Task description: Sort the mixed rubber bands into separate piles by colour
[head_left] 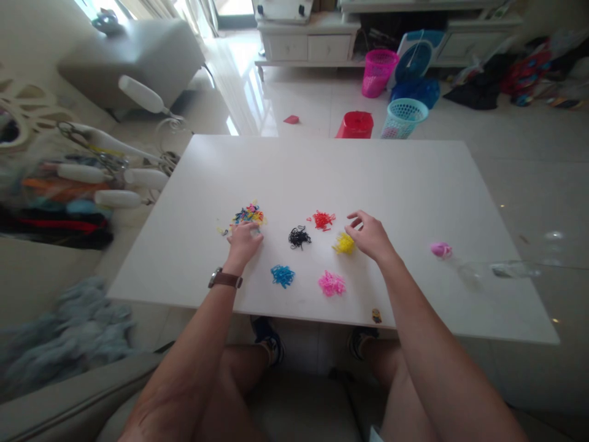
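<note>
White table (391,178): multicoloured loops (249,213), perhaps rubber, heaped.

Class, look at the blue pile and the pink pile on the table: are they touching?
Apart. The head view shows a strip of white tabletop between the blue pile and the pink pile.

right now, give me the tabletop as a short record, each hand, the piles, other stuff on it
Surface: white table
Left hand: at the near side of the mixed-colour pile, hiding part of it
Right hand: close by the right side of the yellow pile
Other piles: red pile, black pile, blue pile, pink pile
Other items: purple item toward the right; small yellow-and-dark item at the near edge
Unclear: whether the hands hold any pieces
</note>
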